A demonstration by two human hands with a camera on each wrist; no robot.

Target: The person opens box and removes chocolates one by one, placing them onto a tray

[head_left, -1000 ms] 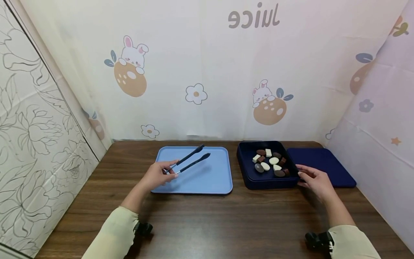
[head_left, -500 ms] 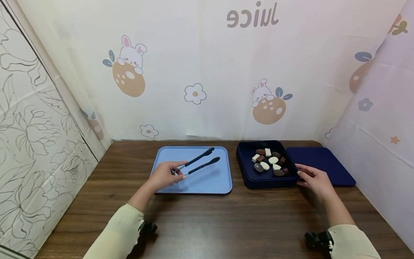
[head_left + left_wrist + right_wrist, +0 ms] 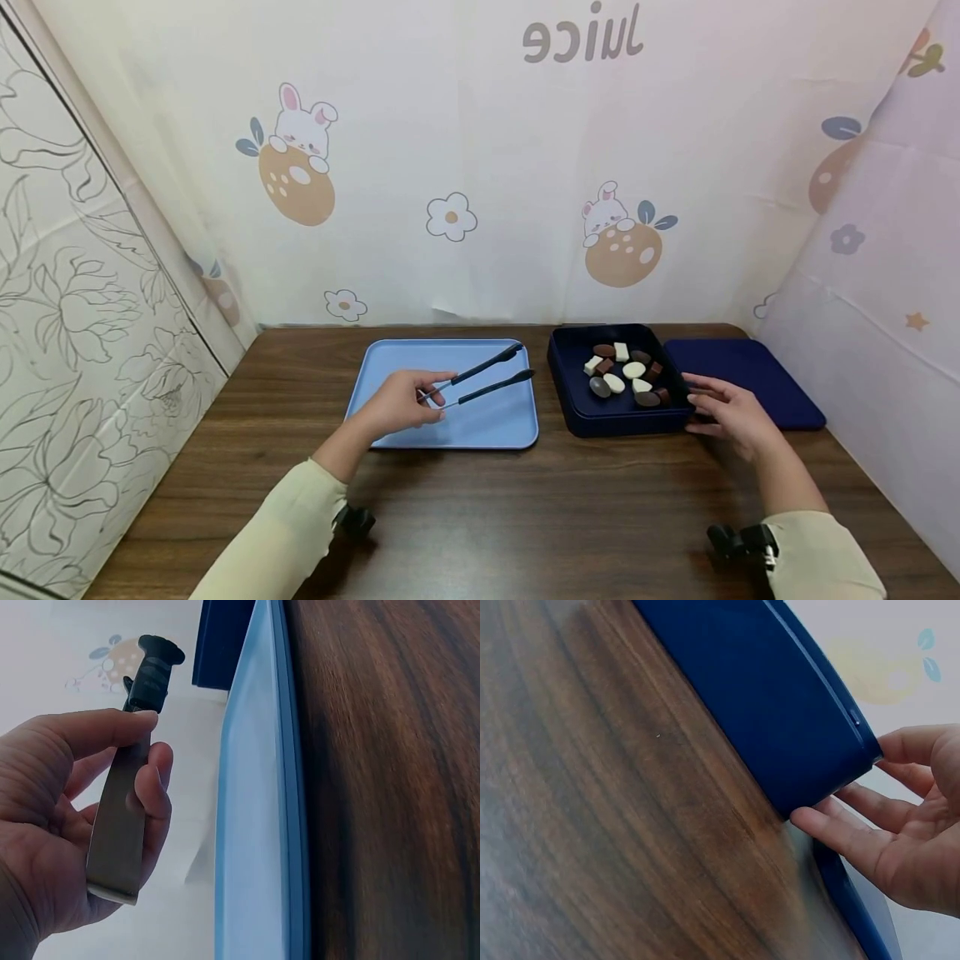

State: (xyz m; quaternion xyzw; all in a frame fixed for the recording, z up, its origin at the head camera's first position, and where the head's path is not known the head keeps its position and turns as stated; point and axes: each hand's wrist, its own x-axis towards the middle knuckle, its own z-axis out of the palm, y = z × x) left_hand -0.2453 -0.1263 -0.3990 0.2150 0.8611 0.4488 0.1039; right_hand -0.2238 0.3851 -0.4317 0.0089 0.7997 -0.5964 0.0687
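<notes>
Over the light blue tray [image 3: 397, 357], my left hand [image 3: 403, 404] grips a pair of tongs [image 3: 487, 364] with black tips, spread apart and pointing right. Nothing lies between the tips. In the left wrist view, thumb and fingers close around the metal handle of the tongs [image 3: 120, 817]. A dark blue box [image 3: 630, 424] to the right of the tray contains several chocolates [image 3: 633, 370], brown, dark and white. My right hand [image 3: 731, 414] touches the box's right side near its front corner; in the right wrist view its loosely extended fingers [image 3: 847, 836] meet that corner.
A flat dark blue lid [image 3: 750, 383] lies to the right of the box, behind my right hand. All of it stands on a brown wooden table [image 3: 540, 508]. A printed curtain [image 3: 510, 267] hangs behind the table's back edge.
My left hand has moved right with the tongs, whose tips have gone from the middle of the tray to its right edge. My right hand stays at the box.
</notes>
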